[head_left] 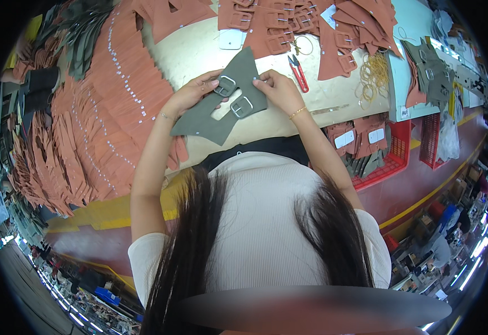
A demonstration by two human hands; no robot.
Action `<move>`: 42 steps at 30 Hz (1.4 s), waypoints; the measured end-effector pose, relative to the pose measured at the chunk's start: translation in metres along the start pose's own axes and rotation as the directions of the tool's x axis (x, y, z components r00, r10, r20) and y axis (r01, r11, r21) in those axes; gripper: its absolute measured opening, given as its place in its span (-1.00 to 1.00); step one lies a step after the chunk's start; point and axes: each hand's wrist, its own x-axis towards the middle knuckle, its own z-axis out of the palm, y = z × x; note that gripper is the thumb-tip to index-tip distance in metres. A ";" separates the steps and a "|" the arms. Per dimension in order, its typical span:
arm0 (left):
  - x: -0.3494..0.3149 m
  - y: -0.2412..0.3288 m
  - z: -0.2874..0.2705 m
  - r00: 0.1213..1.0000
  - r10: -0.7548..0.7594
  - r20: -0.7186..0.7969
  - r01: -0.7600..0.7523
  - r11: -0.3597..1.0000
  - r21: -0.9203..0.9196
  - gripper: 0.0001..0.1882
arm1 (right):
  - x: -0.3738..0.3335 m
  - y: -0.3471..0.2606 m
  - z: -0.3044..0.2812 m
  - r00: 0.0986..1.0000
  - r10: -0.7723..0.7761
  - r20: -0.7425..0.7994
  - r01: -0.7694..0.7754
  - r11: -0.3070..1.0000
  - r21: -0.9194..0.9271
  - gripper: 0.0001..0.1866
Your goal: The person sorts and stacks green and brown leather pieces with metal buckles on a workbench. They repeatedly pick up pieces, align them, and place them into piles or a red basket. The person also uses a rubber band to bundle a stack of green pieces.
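Observation:
Between my hands, above the worktable [194, 53], is a dark green shoe upper [217, 124] with two straps and two square covered buckles. My left hand [195, 91] grips it from the left, the thumb at the upper buckle [225, 86] and fingertips showing through the gap between the straps. On the other side, my right hand [282, 92] pinches the right edge near a small white tag. The lower buckle [241, 106] lies between my hands, untouched by the fingers I can see. Red-handled thread snips [299, 73] lie on the table beyond my right hand.
Rust-coloured pieces [121, 84] lie in overlapping rows at left. Rust buckled uppers [277, 22] are heaped at the far side, with yellow rubber bands [374, 75] beside them. A red crate [392, 164] holding uppers stands below the table's right edge. Another person's arm [18, 75] shows far left.

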 end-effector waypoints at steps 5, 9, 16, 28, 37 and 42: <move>0.006 0.012 0.002 0.998 -0.031 -0.061 0.040 0.988 0.152 -0.58 | 0.003 0.003 0.000 0.996 0.026 0.083 -0.020 0.997 -0.071 -0.69; 0.015 0.028 0.006 0.977 -0.128 -0.171 0.172 0.945 0.277 -0.64 | 0.001 0.003 0.007 1.000 0.006 0.014 -0.003 0.982 -0.187 -0.73; 0.033 0.037 0.016 0.981 -0.151 -0.124 0.192 0.860 0.473 -0.71 | -0.001 0.003 0.007 0.997 -0.049 -0.054 0.039 0.984 -0.175 -0.71; 0.018 0.040 0.026 0.999 0.004 -0.043 0.004 0.982 0.188 -0.78 | -0.008 0.016 -0.015 0.958 -0.185 0.218 0.162 0.980 0.119 -0.61; 0.029 0.032 0.019 0.994 -0.001 -0.113 0.023 0.980 0.197 -0.68 | -0.003 0.008 -0.004 0.974 -0.138 0.177 0.104 0.976 0.192 -0.68; 0.036 0.017 0.013 0.974 0.179 -0.138 -0.129 0.943 0.308 -0.72 | -0.003 0.003 -0.006 0.962 -0.145 0.231 0.110 0.982 0.155 -0.68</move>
